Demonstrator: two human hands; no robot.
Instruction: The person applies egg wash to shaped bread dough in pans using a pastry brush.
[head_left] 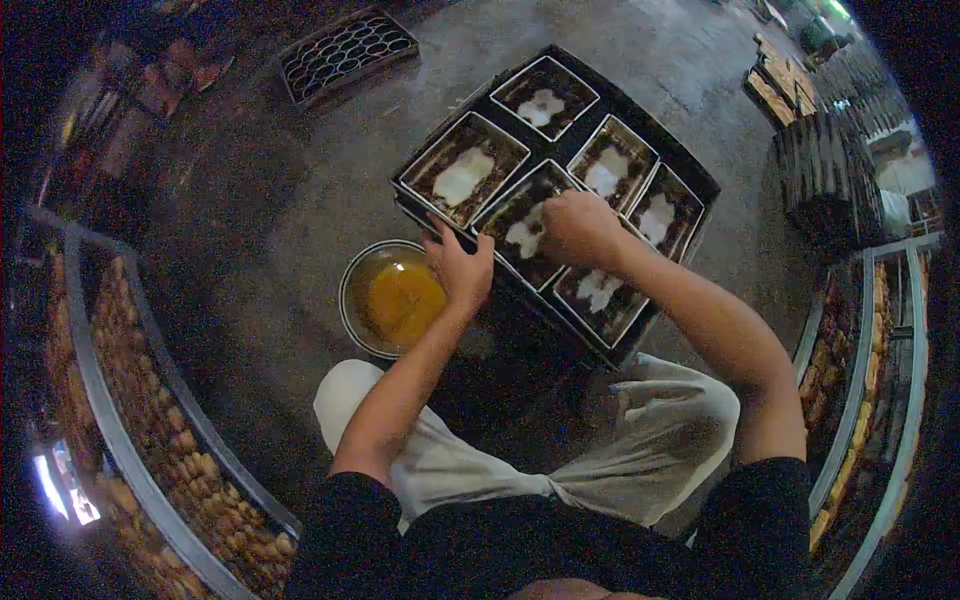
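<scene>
A large dark tray (632, 362) lies on the floor before me, bearing several rectangular baking tins. Each tin has dark inner walls and a whitish patch on its bottom. At the tray's near left edge, my left hand (462, 270) grips the rim between thumb and fingers. My right hand (582, 228) is closed over the middle tin (523, 228), its knuckles up; whatever its fingers hold is hidden beneath them. Beside my left forearm stands a metal bowl (348, 300) with orange-yellow liquid (400, 305) inside, partly covered by the arm.
Farther back left sits a rack of round moulds (348, 56). Metal shelves with brown baked-looking pieces flank me, one left (185, 440) and one right (850, 400). Stacked dark trays (825, 175) and wooden boards (782, 80) stand at the back right. My bent knees frame the near side.
</scene>
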